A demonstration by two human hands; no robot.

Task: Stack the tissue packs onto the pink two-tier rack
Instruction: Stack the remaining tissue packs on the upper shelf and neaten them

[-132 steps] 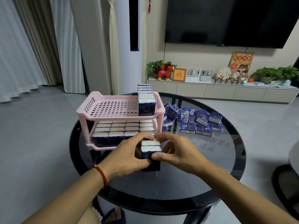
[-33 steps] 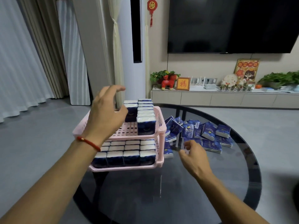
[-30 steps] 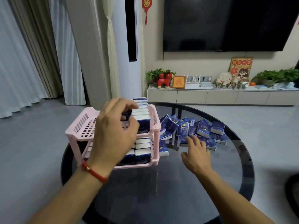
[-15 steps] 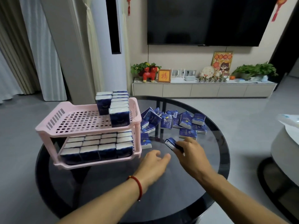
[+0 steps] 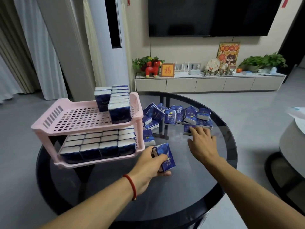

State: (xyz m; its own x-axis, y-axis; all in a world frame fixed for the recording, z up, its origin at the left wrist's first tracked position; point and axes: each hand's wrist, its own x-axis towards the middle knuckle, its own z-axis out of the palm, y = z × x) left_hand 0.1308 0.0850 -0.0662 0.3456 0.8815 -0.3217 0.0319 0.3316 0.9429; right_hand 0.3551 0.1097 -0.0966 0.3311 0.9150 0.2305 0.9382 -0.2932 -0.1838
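The rack (image 5: 85,124) sat on the left part of the round glass table (image 5: 189,195), and everything here was placed off it. Its lower tier was packed full with upright tissue packs (image 5: 99,142), white tops showing, in neat rows. Up on the top tier, a single row (image 5: 119,103) of packs ran front to back along the rack's right wall, and one more pack (image 5: 102,100) stood just left of that row at the far end. The rest of the top tier lay bare, pink grid showing.

Just in front of the rack's right corner, the left hand (image 5: 148,167) gripped a blue pack (image 5: 165,157), thumb over its face and fingers curled under it. The pack was tilted, held close above the glass. A red cord (image 5: 131,185) circled that wrist.

Further right of the rack, the right hand (image 5: 202,144) reached out with straight, spread fingers, fingertips (image 5: 192,129) touching a flat pack (image 5: 187,129) at the near edge of the loose pile (image 5: 178,115). That pile of blue packs lay jumbled on the glass right of the rack, some leaning on others. One stray pack (image 5: 148,138) lay just beside the rack's right leg, between the rack and the pile.

Well behind the rack, a low cabinet (image 5: 209,83) ran along the wall under a dark screen (image 5: 209,16).
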